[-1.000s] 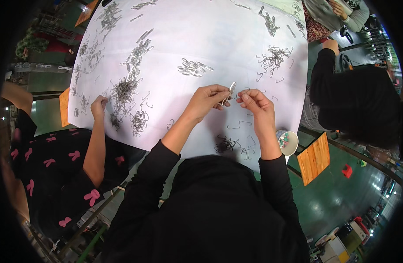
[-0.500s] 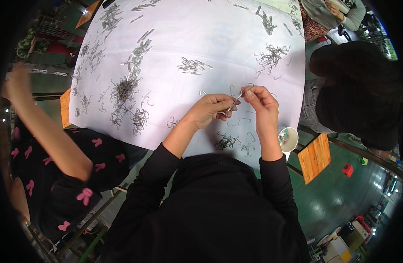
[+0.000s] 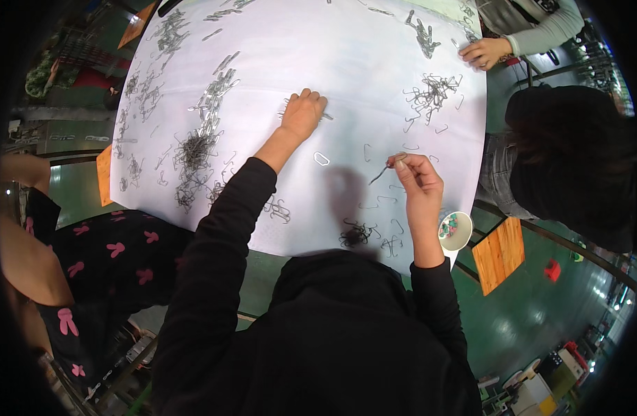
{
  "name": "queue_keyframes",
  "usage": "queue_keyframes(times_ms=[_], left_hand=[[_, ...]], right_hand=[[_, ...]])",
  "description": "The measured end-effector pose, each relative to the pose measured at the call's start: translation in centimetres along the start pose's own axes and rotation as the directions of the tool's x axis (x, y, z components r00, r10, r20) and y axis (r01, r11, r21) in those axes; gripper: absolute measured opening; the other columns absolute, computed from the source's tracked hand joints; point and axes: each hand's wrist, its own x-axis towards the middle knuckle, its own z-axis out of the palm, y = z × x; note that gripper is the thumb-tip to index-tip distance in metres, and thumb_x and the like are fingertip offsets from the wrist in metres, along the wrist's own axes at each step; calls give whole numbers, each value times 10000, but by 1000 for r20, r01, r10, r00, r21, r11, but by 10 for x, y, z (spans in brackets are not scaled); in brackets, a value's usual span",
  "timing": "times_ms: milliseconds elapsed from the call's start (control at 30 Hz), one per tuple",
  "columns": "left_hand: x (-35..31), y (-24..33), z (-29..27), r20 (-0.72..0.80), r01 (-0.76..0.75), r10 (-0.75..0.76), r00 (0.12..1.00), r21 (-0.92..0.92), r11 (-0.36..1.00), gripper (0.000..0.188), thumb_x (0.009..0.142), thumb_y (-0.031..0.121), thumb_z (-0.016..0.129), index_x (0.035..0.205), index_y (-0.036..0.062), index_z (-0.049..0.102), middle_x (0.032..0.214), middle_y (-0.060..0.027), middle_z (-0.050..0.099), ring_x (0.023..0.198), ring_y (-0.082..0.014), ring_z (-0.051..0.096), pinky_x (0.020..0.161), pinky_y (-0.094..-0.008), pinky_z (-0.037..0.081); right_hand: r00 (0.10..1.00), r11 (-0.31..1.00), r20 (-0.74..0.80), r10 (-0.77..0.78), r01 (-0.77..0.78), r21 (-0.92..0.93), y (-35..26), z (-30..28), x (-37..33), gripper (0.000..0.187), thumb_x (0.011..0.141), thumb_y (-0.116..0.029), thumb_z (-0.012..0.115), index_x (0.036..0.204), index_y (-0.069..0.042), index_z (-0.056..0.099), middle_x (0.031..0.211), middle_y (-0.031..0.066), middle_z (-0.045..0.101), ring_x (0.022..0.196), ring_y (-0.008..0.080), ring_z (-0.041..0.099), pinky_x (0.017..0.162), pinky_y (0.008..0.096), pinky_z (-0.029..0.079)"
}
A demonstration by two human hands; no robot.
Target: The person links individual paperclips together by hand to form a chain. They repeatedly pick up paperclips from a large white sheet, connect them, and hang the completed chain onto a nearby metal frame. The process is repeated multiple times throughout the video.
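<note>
My left hand [image 3: 304, 114] lies over a small pile of narrow silver metal loops [image 3: 327, 116] in the middle of the white-covered table. Its fingers are curled down, and whatever is between the fingertips is hidden. Near the right side, my right hand [image 3: 419, 180] pinches a thin metal piece [image 3: 379, 175] between thumb and fingers; its free end slants down to the left. A single pale elongated loop [image 3: 321, 159] lies between my hands. Bent wire hooks [image 3: 387, 198] are scattered below my right hand, with a darker tangle of wire hooks [image 3: 356, 234] closer to me.
A white cup [image 3: 457, 232] with small pink and green bits stands by my right wrist. Larger heaps of hooks [image 3: 195, 149] and loops lie left; another hook heap [image 3: 433, 97] lies right. A co-worker's hand [image 3: 485, 53] rests at the far right edge. People sit on both sides.
My left hand has left my right hand and moved up and left onto the pile of loops. My right hand keeps the thin metal piece. The far-right co-worker's hand has come onto the table.
</note>
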Motion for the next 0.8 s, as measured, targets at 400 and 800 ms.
queue_keyframes(times_ms=[400,800], left_hand=[[-57,99,-99,190,200,-287,939,-980,3,196,827,133,644,977,14,602,824,-27,620,761,-88,571,639,-226,466],[-84,129,-120,-108,-63,-386,916,-990,127,160,813,17,638,953,5,563,870,-28,590,774,-68,560,644,-179,443]], right_hand=[[979,931,0,-203,193,-309,5,29,-11,50,806,-59,610,831,-19,595,782,60,630,724,177,592,693,274,442],[856,679,64,-513,450,-581,8,29,-19,79,773,-58,620,838,-68,576,812,25,612,763,217,578,795,346,395]])
